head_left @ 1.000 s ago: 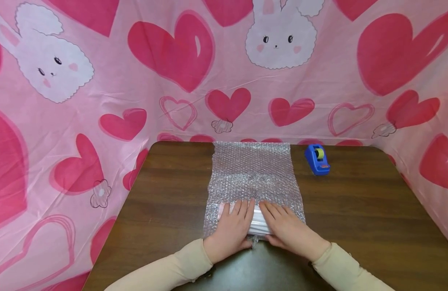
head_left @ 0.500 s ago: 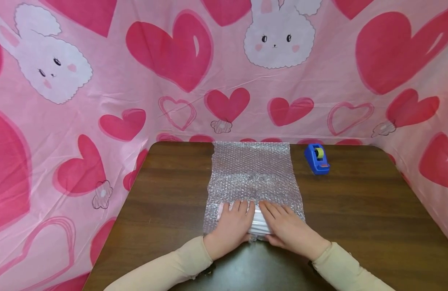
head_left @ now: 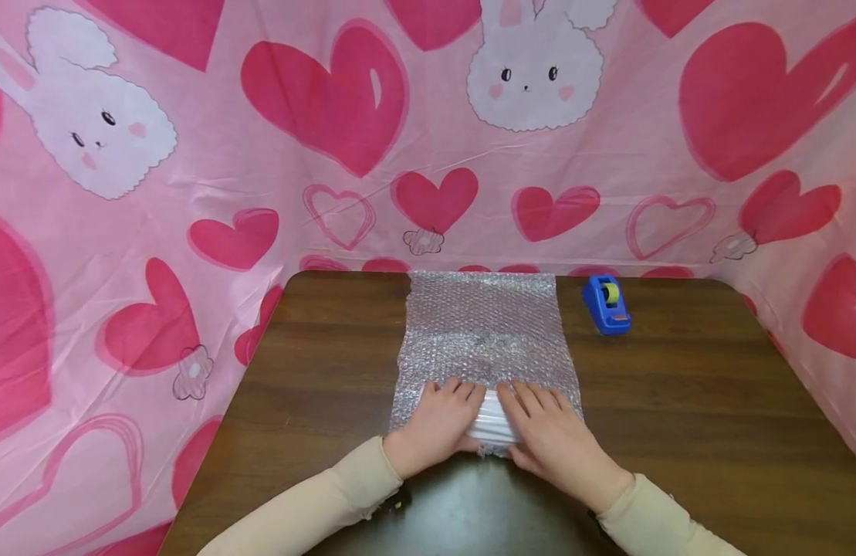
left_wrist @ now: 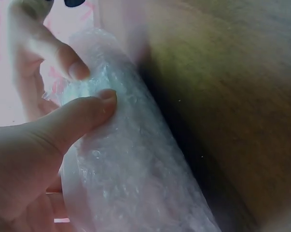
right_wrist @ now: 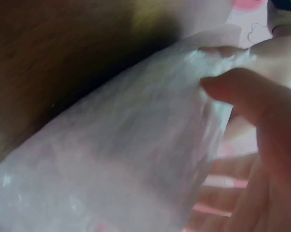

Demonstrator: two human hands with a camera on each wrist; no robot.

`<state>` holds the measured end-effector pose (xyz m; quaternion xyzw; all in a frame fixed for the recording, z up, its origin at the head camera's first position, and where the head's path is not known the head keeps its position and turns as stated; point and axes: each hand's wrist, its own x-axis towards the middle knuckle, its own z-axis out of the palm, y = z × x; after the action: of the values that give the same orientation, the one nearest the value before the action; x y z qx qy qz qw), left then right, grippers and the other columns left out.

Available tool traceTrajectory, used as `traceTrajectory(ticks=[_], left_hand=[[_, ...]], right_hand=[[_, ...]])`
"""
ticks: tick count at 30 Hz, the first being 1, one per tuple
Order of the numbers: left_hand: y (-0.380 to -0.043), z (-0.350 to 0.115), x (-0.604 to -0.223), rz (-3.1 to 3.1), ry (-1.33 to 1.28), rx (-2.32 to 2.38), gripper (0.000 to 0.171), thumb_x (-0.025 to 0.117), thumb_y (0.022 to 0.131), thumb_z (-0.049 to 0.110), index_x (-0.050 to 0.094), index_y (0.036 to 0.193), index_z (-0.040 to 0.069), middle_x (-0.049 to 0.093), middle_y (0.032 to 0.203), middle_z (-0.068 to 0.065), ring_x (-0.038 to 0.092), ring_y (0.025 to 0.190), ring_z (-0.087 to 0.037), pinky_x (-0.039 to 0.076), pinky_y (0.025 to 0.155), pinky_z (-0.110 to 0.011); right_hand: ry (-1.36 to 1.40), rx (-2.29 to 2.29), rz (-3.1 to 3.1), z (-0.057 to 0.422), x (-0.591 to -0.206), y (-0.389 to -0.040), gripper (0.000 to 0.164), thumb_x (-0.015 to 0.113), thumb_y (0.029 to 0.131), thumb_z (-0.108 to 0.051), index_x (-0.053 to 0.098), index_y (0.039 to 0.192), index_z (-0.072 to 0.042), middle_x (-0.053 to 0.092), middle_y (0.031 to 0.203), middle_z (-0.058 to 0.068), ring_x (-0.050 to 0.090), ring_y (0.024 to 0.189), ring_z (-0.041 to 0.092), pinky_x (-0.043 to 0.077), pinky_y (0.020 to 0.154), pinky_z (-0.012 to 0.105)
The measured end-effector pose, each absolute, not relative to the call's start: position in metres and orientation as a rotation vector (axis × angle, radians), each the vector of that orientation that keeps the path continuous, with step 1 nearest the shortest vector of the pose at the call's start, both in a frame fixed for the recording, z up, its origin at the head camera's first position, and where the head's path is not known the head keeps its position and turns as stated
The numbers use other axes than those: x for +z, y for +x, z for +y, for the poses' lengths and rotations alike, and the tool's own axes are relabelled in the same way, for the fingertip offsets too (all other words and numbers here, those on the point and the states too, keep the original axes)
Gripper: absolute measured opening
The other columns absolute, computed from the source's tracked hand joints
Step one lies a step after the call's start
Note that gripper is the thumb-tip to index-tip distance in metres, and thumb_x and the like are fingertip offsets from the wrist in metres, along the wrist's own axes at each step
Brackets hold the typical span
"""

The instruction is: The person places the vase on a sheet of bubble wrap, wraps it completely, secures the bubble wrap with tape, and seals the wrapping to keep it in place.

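A sheet of bubble wrap [head_left: 483,332] stretches from the table's far edge towards me. On its near end lies a white, shiny, ridged thing [head_left: 492,421], partly covered by both hands; its kind cannot be told. My left hand [head_left: 438,425] grips its left part, fingers over the top and thumb on the near side. The right hand [head_left: 556,436] holds the right part the same way. In the left wrist view the thumb presses on wrap [left_wrist: 135,154] that covers the near side. The right wrist view, blurred, shows the other thumb against the wrap [right_wrist: 121,130].
A blue tape dispenser [head_left: 606,305] with a yellowish roll stands at the back right of the brown wooden table [head_left: 691,401]. Pink cloth [head_left: 358,100] with hearts and rabbits hangs behind the table and along its sides.
The wrap's loose near edge has drawn up against the white ridged thing. Both hands have shifted slightly, the left a little away from me. The tape dispenser stays put.
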<state>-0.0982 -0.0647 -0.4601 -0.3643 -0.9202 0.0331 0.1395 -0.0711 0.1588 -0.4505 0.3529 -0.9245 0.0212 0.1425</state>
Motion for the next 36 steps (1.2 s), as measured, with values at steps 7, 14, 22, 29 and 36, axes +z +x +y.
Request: traceTrajectory(ticks=[7, 14, 22, 29, 36], left_hand=[[-0.114, -0.071, -0.458, -2.763, -1.125, -0.023, 0.075, 0.083, 0.074, 0.067, 0.066, 0.126, 0.015, 0.072, 0.116, 0.002, 0.064, 0.098, -0.018, 0.052, 0.071, -0.037], [-0.129, -0.072, -0.457, -2.864, -1.173, -0.140, 0.066, 0.084, 0.077, 0.061, 0.067, 0.124, 0.017, 0.073, 0.115, 0.002, 0.066, 0.096, -0.018, 0.055, 0.070, -0.037], [-0.137, -0.072, -0.454, -2.903, -1.222, -0.230, 0.068, 0.084, 0.076, 0.061, 0.069, 0.125, 0.016, 0.074, 0.112, 0.002, 0.067, 0.092, -0.019, 0.055, 0.069, -0.035], [-0.140, -0.075, -0.453, -2.906, -1.279, -0.229, 0.072, 0.079, 0.081, 0.065, 0.068, 0.131, 0.015, 0.072, 0.121, 0.000, 0.069, 0.101, -0.020, 0.057, 0.078, -0.035], [-0.147, -0.078, -0.453, -2.930, -1.288, -0.249, 0.074, 0.077, 0.078, 0.071, 0.068, 0.131, 0.019, 0.073, 0.120, 0.004, 0.067, 0.100, -0.016, 0.052, 0.079, -0.036]], right_hand=[[0.931, 0.010, -2.616, 0.151, -0.450, -0.064, 0.077, 0.088, 0.076, -0.040, 0.059, 0.135, -0.001, 0.065, 0.127, 0.021, 0.063, 0.117, 0.040, 0.052, 0.095, 0.056], [0.907, 0.067, -2.509, 0.145, -0.460, -0.060, 0.071, 0.091, 0.069, -0.038, 0.060, 0.119, 0.002, 0.063, 0.122, 0.025, 0.059, 0.124, 0.046, 0.050, 0.098, 0.061], [0.870, -0.082, -2.652, 0.145, -0.481, -0.061, 0.123, 0.097, 0.061, -0.048, 0.036, 0.154, 0.005, 0.046, 0.151, 0.034, 0.044, 0.141, 0.050, 0.037, 0.111, 0.066], [0.827, -0.117, -2.666, 0.142, -0.487, -0.071, 0.125, 0.101, 0.056, -0.043, 0.038, 0.153, 0.004, 0.050, 0.147, 0.032, 0.049, 0.136, 0.050, 0.040, 0.108, 0.066], [0.842, -0.143, -2.607, 0.138, -0.486, -0.083, 0.109, 0.100, 0.049, -0.035, 0.050, 0.137, 0.006, 0.060, 0.120, 0.027, 0.060, 0.111, 0.044, 0.048, 0.098, 0.062]])
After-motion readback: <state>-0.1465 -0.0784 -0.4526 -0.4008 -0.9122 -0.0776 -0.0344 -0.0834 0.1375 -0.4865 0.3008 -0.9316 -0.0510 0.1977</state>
